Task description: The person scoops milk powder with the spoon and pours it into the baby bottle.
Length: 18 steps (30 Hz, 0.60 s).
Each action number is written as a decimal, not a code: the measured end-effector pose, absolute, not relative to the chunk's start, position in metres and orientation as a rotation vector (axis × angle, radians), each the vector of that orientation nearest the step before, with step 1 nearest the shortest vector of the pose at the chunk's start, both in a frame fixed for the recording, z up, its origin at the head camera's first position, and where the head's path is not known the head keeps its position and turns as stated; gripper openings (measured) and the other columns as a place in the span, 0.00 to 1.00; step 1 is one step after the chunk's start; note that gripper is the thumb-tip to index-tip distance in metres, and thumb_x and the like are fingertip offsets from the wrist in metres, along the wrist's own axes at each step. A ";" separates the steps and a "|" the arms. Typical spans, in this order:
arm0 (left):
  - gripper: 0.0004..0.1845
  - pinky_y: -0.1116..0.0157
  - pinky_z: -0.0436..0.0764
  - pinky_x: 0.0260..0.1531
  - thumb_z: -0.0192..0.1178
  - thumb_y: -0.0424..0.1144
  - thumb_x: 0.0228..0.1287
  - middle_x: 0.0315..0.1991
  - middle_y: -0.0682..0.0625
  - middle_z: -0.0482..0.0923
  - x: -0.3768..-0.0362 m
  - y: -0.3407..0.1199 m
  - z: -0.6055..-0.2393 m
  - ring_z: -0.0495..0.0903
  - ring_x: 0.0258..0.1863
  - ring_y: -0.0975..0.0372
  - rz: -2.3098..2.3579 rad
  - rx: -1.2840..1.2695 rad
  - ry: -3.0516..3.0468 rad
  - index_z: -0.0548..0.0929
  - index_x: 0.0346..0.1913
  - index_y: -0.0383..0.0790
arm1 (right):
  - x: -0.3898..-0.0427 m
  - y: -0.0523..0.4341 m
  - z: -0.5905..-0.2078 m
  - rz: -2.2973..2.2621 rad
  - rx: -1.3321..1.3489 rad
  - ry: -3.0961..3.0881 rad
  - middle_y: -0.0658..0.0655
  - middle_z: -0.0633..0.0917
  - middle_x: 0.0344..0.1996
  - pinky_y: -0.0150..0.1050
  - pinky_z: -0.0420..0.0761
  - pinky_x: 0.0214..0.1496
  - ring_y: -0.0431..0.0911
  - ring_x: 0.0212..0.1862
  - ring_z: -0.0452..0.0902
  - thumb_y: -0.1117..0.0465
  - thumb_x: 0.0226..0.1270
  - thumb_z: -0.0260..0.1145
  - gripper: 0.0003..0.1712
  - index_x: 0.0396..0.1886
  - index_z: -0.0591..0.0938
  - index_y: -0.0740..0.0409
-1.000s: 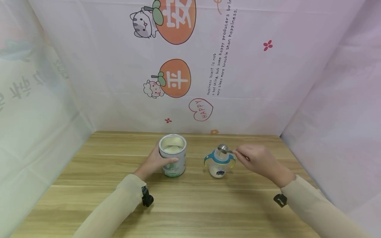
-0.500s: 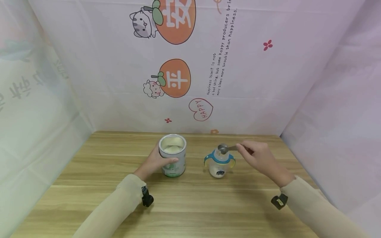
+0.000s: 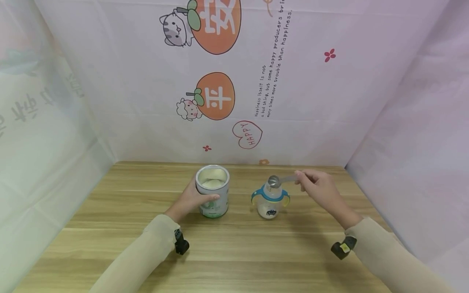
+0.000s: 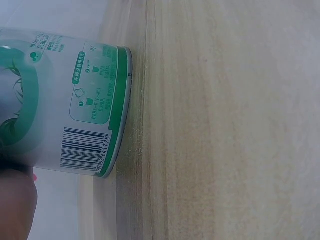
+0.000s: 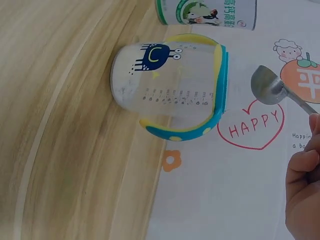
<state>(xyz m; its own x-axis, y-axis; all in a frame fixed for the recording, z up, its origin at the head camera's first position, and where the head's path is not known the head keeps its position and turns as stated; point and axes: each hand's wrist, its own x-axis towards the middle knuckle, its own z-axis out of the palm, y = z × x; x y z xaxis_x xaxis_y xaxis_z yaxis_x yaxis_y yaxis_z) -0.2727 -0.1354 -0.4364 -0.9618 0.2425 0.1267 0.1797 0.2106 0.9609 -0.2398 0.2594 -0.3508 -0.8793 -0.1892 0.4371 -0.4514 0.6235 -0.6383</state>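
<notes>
My left hand (image 3: 188,201) grips a white and green milk powder can (image 3: 220,203) from its left side, thumb across the front. The can stands upright and uncapped, with pale powder inside. Its barcode label fills the left of the left wrist view, where the can (image 4: 90,107) rests on the wood. To the right stands a clear baby bottle (image 3: 264,208) with a blue ring and two handles; whitish contents lie low in it. My right hand (image 3: 322,193) pinches the handle of a metal scoop (image 5: 267,86). Its rounded bowl (image 3: 274,181) is over the bottle's top.
Both items stand on a wood-grain table (image 3: 234,252), toward its back edge. Behind it hangs a white printed cloth (image 3: 293,81), with more cloth along the left and right sides. Each wrist wears a small black camera (image 3: 181,243).
My right hand has shifted slightly up and right, and the scoop's bowl has tilted and risen a little over the bottle. The left hand and the can have not moved.
</notes>
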 end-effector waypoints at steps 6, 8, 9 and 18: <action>0.54 0.41 0.63 0.66 0.80 0.46 0.50 0.67 0.46 0.69 -0.273 -0.135 -0.436 0.68 0.67 0.50 1.906 0.419 2.396 0.56 0.76 0.55 | -0.240 0.259 -0.347 1.381 0.378 -2.569 0.55 0.78 0.20 0.36 0.70 0.18 0.41 0.17 0.64 0.44 0.78 0.56 0.27 0.31 0.83 0.62; 0.54 0.41 0.64 0.66 0.80 0.46 0.50 0.66 0.47 0.70 -0.273 -0.135 -0.437 0.69 0.66 0.51 1.912 0.421 2.395 0.56 0.75 0.56 | -0.240 0.259 -0.346 1.505 0.344 -2.554 0.54 0.77 0.20 0.35 0.70 0.19 0.40 0.17 0.64 0.45 0.78 0.57 0.27 0.33 0.83 0.65; 0.54 0.41 0.64 0.66 0.80 0.46 0.49 0.66 0.48 0.70 -0.273 -0.135 -0.437 0.69 0.66 0.51 1.914 0.421 2.395 0.57 0.75 0.56 | -0.240 0.259 -0.345 1.559 0.332 -2.544 0.53 0.77 0.20 0.34 0.70 0.20 0.39 0.18 0.64 0.45 0.78 0.57 0.27 0.34 0.83 0.66; 0.54 0.42 0.64 0.66 0.80 0.47 0.49 0.66 0.48 0.70 -0.273 -0.135 -0.437 0.69 0.66 0.52 1.911 0.415 2.406 0.57 0.75 0.57 | -0.242 0.257 -0.344 1.701 0.265 -2.518 0.50 0.76 0.20 0.35 0.70 0.24 0.40 0.20 0.64 0.44 0.77 0.57 0.26 0.33 0.81 0.63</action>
